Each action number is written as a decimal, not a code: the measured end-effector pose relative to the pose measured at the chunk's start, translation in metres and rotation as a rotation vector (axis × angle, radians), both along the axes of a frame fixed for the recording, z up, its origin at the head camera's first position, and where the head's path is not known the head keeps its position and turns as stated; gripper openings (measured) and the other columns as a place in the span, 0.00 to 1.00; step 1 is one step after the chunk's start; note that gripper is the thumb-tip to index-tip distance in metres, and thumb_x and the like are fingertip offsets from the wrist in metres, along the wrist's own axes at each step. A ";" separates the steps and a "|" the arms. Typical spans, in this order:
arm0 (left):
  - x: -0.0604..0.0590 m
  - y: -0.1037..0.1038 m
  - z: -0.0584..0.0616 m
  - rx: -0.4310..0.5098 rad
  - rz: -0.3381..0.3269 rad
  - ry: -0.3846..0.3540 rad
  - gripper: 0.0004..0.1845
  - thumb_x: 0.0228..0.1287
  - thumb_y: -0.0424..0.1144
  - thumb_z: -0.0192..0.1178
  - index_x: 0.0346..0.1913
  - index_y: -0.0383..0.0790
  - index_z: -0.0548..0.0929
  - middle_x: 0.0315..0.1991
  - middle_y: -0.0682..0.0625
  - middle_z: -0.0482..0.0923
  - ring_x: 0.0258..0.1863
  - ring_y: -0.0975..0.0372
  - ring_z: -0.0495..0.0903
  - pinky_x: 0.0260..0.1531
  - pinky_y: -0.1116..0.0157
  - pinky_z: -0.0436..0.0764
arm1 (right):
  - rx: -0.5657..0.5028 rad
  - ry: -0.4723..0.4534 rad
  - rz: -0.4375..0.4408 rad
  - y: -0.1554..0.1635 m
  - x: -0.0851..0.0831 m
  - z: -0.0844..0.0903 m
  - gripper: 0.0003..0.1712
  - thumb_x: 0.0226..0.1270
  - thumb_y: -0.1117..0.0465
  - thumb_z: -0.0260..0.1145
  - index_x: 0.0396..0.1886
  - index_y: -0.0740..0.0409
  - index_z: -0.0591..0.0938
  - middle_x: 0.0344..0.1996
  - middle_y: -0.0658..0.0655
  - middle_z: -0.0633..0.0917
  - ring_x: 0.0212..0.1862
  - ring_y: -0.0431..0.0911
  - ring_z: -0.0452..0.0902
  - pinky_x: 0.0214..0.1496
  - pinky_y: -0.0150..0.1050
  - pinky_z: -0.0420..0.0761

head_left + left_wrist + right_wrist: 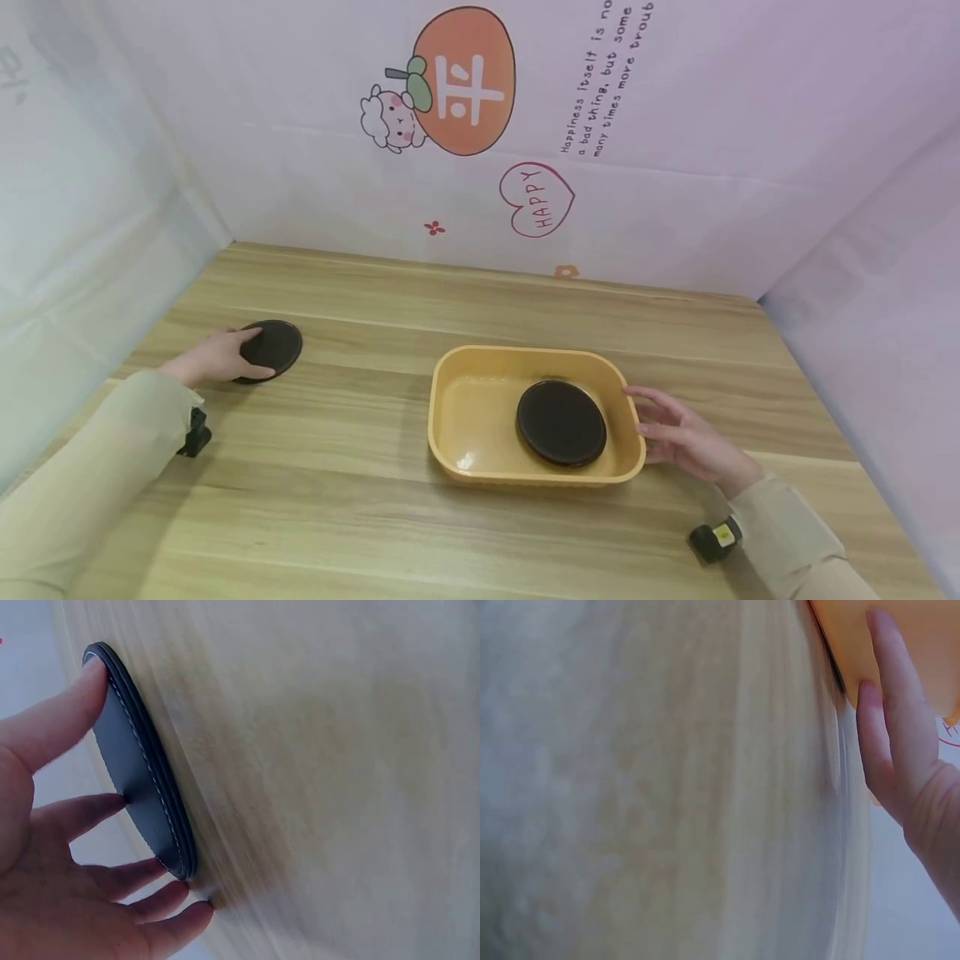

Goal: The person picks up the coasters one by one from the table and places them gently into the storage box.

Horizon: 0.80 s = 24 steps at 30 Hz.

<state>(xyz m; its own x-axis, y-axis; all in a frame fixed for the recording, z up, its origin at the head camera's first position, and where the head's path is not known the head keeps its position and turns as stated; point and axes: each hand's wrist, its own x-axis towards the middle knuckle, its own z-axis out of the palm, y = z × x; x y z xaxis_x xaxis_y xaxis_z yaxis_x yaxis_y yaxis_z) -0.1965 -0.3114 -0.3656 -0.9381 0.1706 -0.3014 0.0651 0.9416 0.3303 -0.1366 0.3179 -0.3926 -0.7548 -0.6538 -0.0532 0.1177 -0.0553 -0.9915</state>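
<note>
A round black coaster (273,348) with a stitched rim lies flat on the wooden table at the left. My left hand (225,354) rests on its near edge with spread, nearly straight fingers (75,817) touching its face and rim (139,780). A yellow tray (465,358) stands mid-table, and a second black coaster (561,422) lies inside it toward the right. My right hand (667,429) is at the tray's right side, where its straight fingers (900,735) touch the outer wall (840,637).
The wooden table (360,508) is enclosed by pale cloth walls at the back and on both sides. The back wall carries cartoon prints. Bare tabletop stretches between the left coaster and the tray, and along the front.
</note>
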 end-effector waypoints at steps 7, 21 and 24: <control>-0.004 0.002 -0.002 -0.026 -0.014 0.016 0.50 0.58 0.53 0.64 0.67 0.17 0.54 0.61 0.14 0.53 0.59 0.23 0.53 0.55 0.31 0.62 | -0.018 -0.004 0.005 0.001 0.000 0.000 0.30 0.72 0.73 0.45 0.66 0.40 0.66 0.59 0.42 0.71 0.56 0.42 0.75 0.48 0.47 0.82; 0.000 -0.021 0.000 0.073 0.072 0.000 0.54 0.54 0.49 0.68 0.66 0.14 0.48 0.60 0.14 0.51 0.59 0.25 0.55 0.56 0.34 0.63 | 0.020 -0.010 -0.016 0.001 -0.001 0.001 0.30 0.71 0.73 0.47 0.65 0.39 0.67 0.59 0.42 0.70 0.56 0.41 0.75 0.48 0.48 0.82; 0.002 -0.028 0.002 0.119 0.107 -0.039 0.50 0.58 0.46 0.64 0.65 0.13 0.48 0.60 0.13 0.52 0.58 0.25 0.57 0.56 0.35 0.64 | 0.029 -0.012 -0.016 0.001 -0.001 0.002 0.30 0.71 0.73 0.47 0.64 0.39 0.67 0.59 0.42 0.69 0.56 0.41 0.76 0.48 0.47 0.82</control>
<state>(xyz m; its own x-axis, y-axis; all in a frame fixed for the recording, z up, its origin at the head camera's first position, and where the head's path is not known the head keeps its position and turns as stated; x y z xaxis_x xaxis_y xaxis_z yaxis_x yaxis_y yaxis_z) -0.1942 -0.3389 -0.3634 -0.9409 0.1066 -0.3215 -0.0487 0.8968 0.4398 -0.1375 0.3191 -0.3911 -0.7642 -0.6399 -0.0808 0.1287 -0.0285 -0.9913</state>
